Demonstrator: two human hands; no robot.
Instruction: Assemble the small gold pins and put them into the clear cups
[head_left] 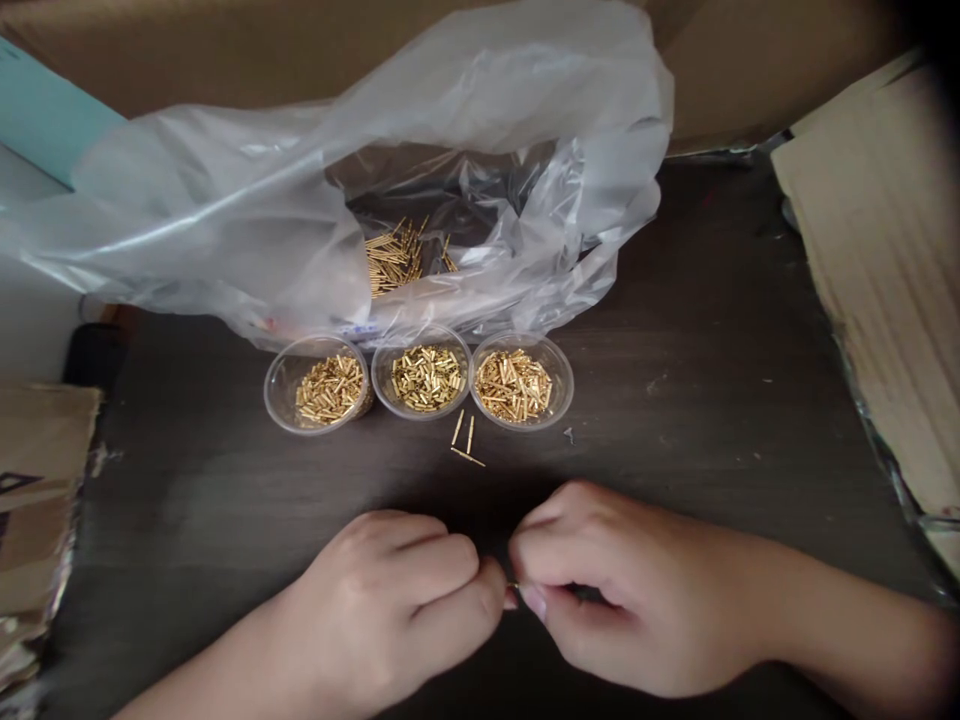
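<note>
My left hand (409,610) and my right hand (630,590) meet fingertip to fingertip low in the head view, both closed in a pinch. Between them shows a sliver of a small gold metal pin (513,585); the fingers cover most of it. Beyond the hands, a few slim gold pins (470,435) lie loose on the dark table. Three clear round cups stand in a row behind those: the left cup (279,395), the middle cup (382,375) and the right cup (562,385), each holding many short gold metal pieces.
Behind the cups lies a crumpled clear plastic bag (247,200), its mouth open, with long gold pins (394,260) inside. Cardboard stands at the right (877,270) and a cardboard box (41,510) at the left. A tiny grey scrap (568,435) sits on the dark table (712,400).
</note>
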